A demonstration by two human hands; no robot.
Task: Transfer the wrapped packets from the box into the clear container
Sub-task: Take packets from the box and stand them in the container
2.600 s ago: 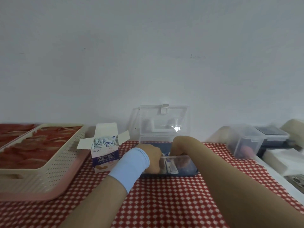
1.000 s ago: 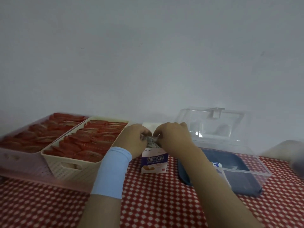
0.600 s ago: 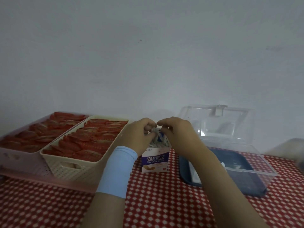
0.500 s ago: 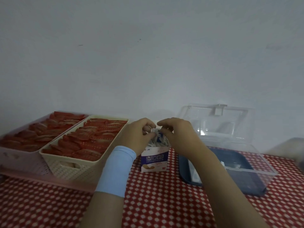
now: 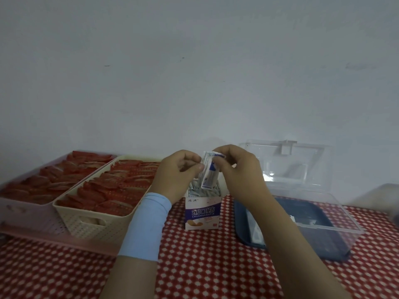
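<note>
Both hands, left hand (image 5: 177, 173) and right hand (image 5: 235, 169), pinch wrapped packets (image 5: 208, 171) above box (image 5: 203, 209); clear container (image 5: 336, 214) right, lid open.

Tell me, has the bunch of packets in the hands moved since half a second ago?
Yes. The packets have come up out of the box, which stands in the same place on the checked cloth; both hands, left and right, pinch them higher.

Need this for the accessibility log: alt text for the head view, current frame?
Both hands, left hand and right hand, pinch a small bundle of wrapped packets just above an open box on a red checked tablecloth. An open clear container sits to the right, and baskets of red items to the left.
</note>
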